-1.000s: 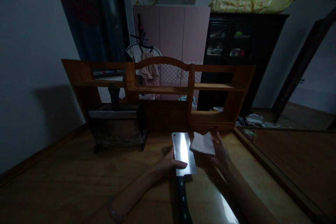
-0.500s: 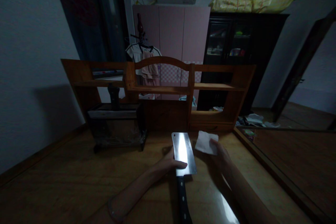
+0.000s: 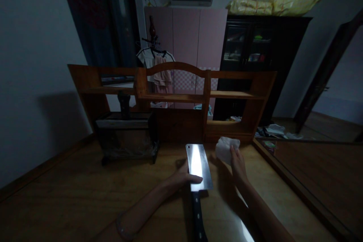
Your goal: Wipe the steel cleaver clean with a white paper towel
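A cleaver (image 3: 202, 170) with a broad shiny blade and a black riveted handle is held over the wooden desk, its handle pointing toward me. My left hand (image 3: 185, 176) grips the blade from the left, thumb across the flat face and the other fingers hidden beneath. To the right of the blade, apart from it, my right hand (image 3: 237, 160) pinches a folded white tissue (image 3: 224, 150) between thumb and fingers. A shadow of that hand falls on the desk below.
A knife block (image 3: 127, 138) with a black-handled knife in it stands at the left of the desk (image 3: 113, 196). Along the desk's back runs a wooden shelf unit (image 3: 176, 98). A raised wooden edge (image 3: 283, 177) borders the right side.
My right hand has lifted the tissue slightly up and to the right, and the tissue has turned. My left hand and the cleaver stay in place.
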The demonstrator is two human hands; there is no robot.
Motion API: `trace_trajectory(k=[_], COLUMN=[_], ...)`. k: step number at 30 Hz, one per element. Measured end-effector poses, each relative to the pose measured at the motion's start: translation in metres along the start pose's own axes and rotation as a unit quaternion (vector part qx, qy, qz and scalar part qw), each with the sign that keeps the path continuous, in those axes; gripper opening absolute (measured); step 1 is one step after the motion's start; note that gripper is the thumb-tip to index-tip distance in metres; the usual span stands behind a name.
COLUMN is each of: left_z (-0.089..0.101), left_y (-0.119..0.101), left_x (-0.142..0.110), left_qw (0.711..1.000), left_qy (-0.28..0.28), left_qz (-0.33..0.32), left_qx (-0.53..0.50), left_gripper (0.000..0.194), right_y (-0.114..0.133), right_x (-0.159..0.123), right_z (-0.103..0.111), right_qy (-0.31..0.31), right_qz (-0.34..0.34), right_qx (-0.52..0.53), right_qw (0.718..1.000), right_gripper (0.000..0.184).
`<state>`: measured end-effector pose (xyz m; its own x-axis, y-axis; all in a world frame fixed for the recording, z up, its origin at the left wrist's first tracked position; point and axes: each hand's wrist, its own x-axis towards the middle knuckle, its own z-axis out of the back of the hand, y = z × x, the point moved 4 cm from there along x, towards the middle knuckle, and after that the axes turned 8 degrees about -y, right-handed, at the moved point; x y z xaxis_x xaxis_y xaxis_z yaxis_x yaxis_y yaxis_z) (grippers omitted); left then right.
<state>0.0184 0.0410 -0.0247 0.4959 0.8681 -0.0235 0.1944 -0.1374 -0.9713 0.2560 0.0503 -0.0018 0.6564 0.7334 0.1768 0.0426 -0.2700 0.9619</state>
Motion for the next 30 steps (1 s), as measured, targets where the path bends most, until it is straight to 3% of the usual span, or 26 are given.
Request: trace_trajectory(k=[2, 4, 8, 11, 16, 21, 30], left_z=[0.0, -0.001, -0.002, -0.002, -0.002, -0.002, -0.003], left_y=[-0.002, -0.003, -0.003, -0.002, -0.001, 0.0, -0.003], left_x=[-0.001, -0.001, -0.001, -0.001, 0.0, 0.001, -0.001], left_qw=[1.0, 1.0, 1.0, 1.0, 1.0, 1.0, 1.0], left_qy=[0.003, 0.008, 0.005, 0.001, 0.005, 0.004, 0.007], left_qz=[-0.003, -0.006, -0.003, 0.001, -0.001, -0.004, -0.002], left_qx=[-0.003, -0.005, -0.004, -0.004, -0.005, -0.006, -0.007], left_gripper=[0.071, 0.07, 0.072, 0.073, 0.076, 0.077, 0.076], right_y=[-0.002, -0.007, -0.018, -0.014, -0.009, -0.009, 0.001], right_x=[-0.001, -0.001, -0.005, -0.012, -0.012, -0.012, -0.02], right_z=[-0.002, -0.004, -0.009, -0.014, -0.014, -0.017, -0.018], right_qy=[0.012, 0.034, 0.093, 0.139, 0.104, 0.129, 0.138], right_qz=[0.012, -0.018, -0.185, -0.251, -0.24, -0.21, -0.247], right_qx=[-0.009, 0.001, 0.052, 0.068, 0.042, 0.066, 0.067], right_qw=[1.0, 0.999, 0.977, 0.955, 0.964, 0.967, 0.957], right_gripper=[0.041, 0.04, 0.038, 0.033, 0.028, 0.028, 0.028])
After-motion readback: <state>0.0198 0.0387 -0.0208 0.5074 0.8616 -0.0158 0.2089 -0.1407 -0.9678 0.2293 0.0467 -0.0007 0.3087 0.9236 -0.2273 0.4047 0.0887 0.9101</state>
